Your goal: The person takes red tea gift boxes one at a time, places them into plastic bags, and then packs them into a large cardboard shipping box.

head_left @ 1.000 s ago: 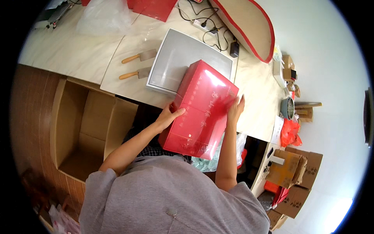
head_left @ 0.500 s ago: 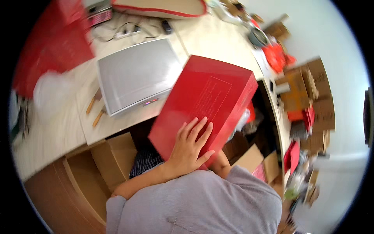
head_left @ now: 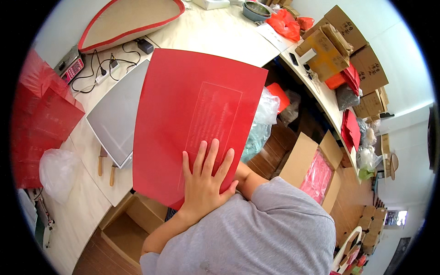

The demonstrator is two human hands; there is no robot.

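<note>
Red and turned over since a second ago, the box now exposes its framed-panel face to us, right of the grey-topped machine, our left hand spread there, our right hand hidden, its hold untellable.

A tilted red box, framed text on its broad face, sits beneath the left hand.

One large red box; one grey-topped panel to its left; two wooden handles near that; one red-rimmed tray and one pink-keyed device far left; two open cartons below the surface, one left, one right.
</note>
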